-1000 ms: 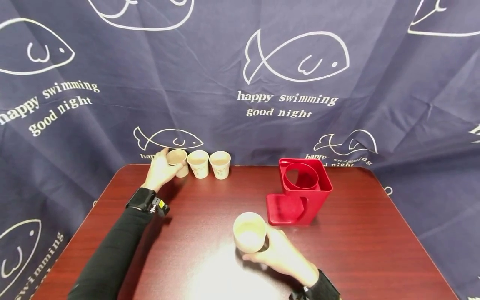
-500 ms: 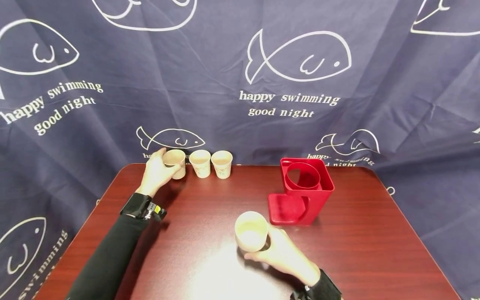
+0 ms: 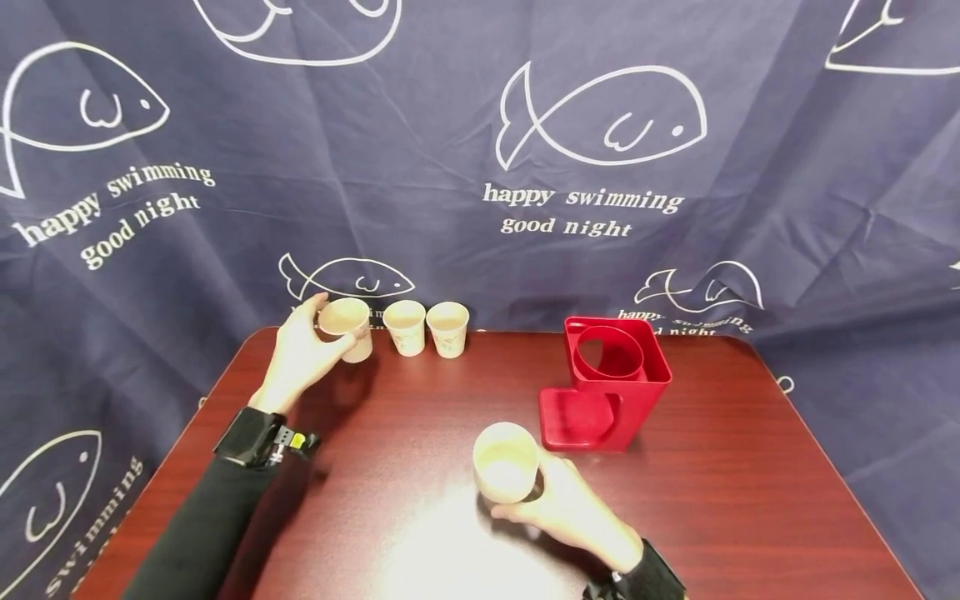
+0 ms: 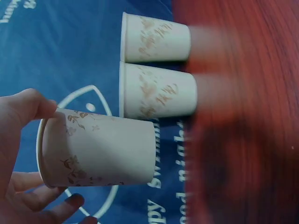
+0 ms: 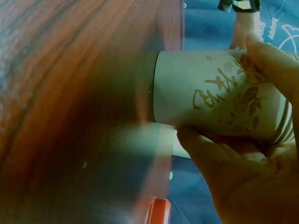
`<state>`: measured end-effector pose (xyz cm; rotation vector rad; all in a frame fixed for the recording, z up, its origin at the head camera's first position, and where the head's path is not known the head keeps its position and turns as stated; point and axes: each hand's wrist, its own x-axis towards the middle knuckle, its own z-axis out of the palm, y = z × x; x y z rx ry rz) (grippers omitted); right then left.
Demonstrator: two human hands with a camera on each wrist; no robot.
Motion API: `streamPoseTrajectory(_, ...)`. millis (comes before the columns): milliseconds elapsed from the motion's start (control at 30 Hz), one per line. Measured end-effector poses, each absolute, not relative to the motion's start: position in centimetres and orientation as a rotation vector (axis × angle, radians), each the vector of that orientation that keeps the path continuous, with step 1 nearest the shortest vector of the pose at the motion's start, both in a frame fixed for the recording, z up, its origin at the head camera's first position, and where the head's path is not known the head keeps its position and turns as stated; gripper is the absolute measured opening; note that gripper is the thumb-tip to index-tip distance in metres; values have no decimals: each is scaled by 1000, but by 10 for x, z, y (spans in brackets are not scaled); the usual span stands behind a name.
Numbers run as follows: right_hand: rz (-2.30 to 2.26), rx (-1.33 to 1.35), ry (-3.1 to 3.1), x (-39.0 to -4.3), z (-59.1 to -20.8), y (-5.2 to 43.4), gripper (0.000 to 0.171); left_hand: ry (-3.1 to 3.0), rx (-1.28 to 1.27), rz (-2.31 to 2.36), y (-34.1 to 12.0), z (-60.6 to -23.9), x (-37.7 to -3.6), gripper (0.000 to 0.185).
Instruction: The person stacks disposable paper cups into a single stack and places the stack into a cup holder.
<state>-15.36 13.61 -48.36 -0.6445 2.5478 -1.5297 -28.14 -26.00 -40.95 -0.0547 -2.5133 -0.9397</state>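
Observation:
My left hand [image 3: 298, 354] grips a white paper cup [image 3: 347, 321] near its rim, thumb on one side and fingers on the other. In the left wrist view this patterned cup [image 4: 103, 149] appears raised off the table. Two similar paper cups, a middle one [image 3: 405, 327] and a right one [image 3: 448, 329], stand upright side by side at the back edge. Nearer the front, my right hand [image 3: 573, 508] is wrapped round another paper cup [image 3: 506, 462], open end up. Parallel rim lines on this cup [image 5: 210, 93] in the right wrist view look like nested cups.
A red plastic holder [image 3: 637, 408] with a round ring on top and a flat foot stands right of centre on the brown table [image 3: 720, 467]. Behind the table hangs a dark blue cloth [image 3: 450, 150] with fish drawings. Bright glare covers the front middle.
My left hand has drawn its paper cup left and slightly toward me, widening the gap to the two standing cups. My right hand and its cup stay nearly still; the view shifts slightly.

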Motion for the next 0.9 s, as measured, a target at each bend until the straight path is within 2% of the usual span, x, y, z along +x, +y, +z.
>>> streamPoseTrajectory(467,-1543,-672,2561,-155,-483,137,73,-2534,-206,-965,-234,-375,-240,78)
streamPoseTrajectory(900,-1534,-663,2548,-156,-485,137,71,-2515,-407,-927,-205,-361,-215,72)
